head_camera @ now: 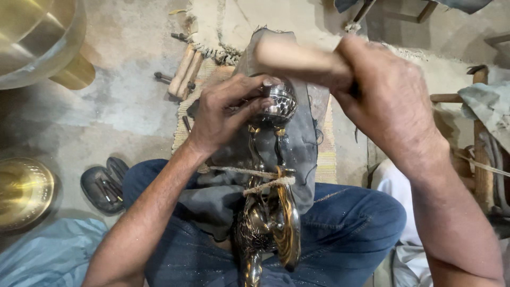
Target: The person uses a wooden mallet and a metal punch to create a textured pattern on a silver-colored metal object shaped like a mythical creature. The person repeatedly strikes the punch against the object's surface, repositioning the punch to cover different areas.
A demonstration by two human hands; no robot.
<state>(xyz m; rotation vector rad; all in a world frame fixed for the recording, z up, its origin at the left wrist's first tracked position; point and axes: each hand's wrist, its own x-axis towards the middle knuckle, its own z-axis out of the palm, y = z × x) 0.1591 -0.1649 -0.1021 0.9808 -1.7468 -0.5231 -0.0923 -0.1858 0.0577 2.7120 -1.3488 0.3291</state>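
Observation:
A dark, engraved brass figure (pixel 268 218) lies across my lap on a grey cloth (pixel 305 149), tied with rope (pixel 265 180). Its round patterned top (pixel 280 106) points away from me. My left hand (pixel 226 114) rests on that round top and pinches a small metal punch against it; the punch is mostly hidden by my fingers. My right hand (pixel 385 98) is raised above and to the right, closed round a wooden mallet (pixel 297 58) whose pale head is blurred.
Large brass vessels sit at the upper left (pixel 37 37) and the left edge (pixel 24 191). Wooden-handled tools (pixel 183 72) lie on a mat ahead. A dark sandal (pixel 103 186) is by my left knee. Wooden frame pieces (pixel 481 138) and cloth stand at right.

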